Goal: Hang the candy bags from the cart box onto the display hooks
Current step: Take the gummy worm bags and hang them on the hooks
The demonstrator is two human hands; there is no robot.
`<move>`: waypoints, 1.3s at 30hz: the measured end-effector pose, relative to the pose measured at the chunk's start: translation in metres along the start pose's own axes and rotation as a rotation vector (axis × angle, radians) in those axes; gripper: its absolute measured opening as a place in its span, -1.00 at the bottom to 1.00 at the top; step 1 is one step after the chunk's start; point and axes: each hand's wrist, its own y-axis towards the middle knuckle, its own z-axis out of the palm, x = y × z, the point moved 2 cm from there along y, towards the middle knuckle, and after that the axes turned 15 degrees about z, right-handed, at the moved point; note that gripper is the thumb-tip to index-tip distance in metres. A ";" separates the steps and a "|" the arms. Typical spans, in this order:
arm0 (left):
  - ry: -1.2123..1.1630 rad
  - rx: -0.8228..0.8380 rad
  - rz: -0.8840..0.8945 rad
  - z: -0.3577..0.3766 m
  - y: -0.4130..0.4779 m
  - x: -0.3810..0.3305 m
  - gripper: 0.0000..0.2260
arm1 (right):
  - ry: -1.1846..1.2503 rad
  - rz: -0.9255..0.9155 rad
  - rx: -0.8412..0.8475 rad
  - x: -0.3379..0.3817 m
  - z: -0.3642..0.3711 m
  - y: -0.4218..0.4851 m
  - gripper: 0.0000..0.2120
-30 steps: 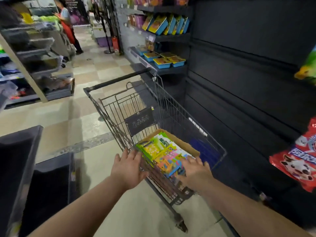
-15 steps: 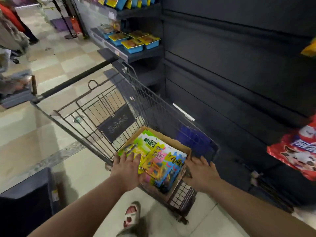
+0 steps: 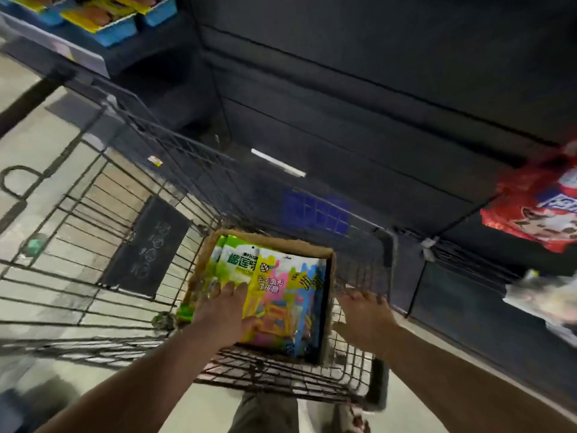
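A brown cardboard box sits in the near end of a wire shopping cart. It holds several colourful candy bags, green, yellow, pink and blue, standing in a stack. My left hand lies on the front bag with fingers spread flat and the thumb against the bag's face. Just outside the box's right wall, my right hand sits over the cart's wire, fingers fairly straight and holding nothing. A dark display panel rises behind the cart.
Red candy bags hang at the right edge of the panel, with a pale bag below them. Blue trays of goods fill a shelf at the top left. Tiled floor shows left of the cart. My shoe is under the cart's near end.
The view has tilted down and closed in on the cart. My left hand slid from the box's near-left corner onto the front bag. My right hand stays beside the box's right wall.
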 end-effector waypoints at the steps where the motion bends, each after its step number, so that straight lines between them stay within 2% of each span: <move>1: -0.011 0.019 0.013 0.002 0.009 0.009 -0.28 | 0.008 0.016 0.027 0.009 0.004 0.006 -0.37; 7: -0.002 0.119 0.094 0.023 0.063 0.043 -0.27 | 0.084 0.092 0.147 0.051 0.034 0.045 -0.40; 12: -0.187 0.189 0.113 0.053 0.101 0.047 -0.27 | 0.218 0.170 0.251 0.069 0.061 0.078 -0.42; 16: -0.587 0.128 -0.020 0.076 0.126 0.044 -0.32 | 0.418 0.257 0.340 0.077 0.086 0.100 -0.39; 19: -0.762 0.061 -0.151 0.090 0.139 0.046 -0.42 | 0.501 0.326 0.374 0.082 0.106 0.110 -0.34; 22: -0.833 0.004 -0.189 0.100 0.147 0.049 -0.57 | 0.603 0.389 0.376 0.085 0.124 0.119 -0.31; 27: -0.966 -0.051 -0.265 0.112 0.157 0.044 -0.39 | 0.762 0.470 0.406 0.088 0.141 0.135 -0.30; 32: -1.064 -0.084 -0.391 0.115 0.171 0.046 -0.46 | 1.028 0.527 0.433 0.081 0.147 0.151 -0.34; 36: -1.049 -0.127 -0.398 0.116 0.169 0.050 -0.45 | 1.119 0.520 0.455 0.076 0.152 0.160 -0.35; 39: -1.095 -0.129 -0.378 0.114 0.166 0.051 -0.57 | 1.177 0.547 0.447 0.075 0.154 0.161 -0.40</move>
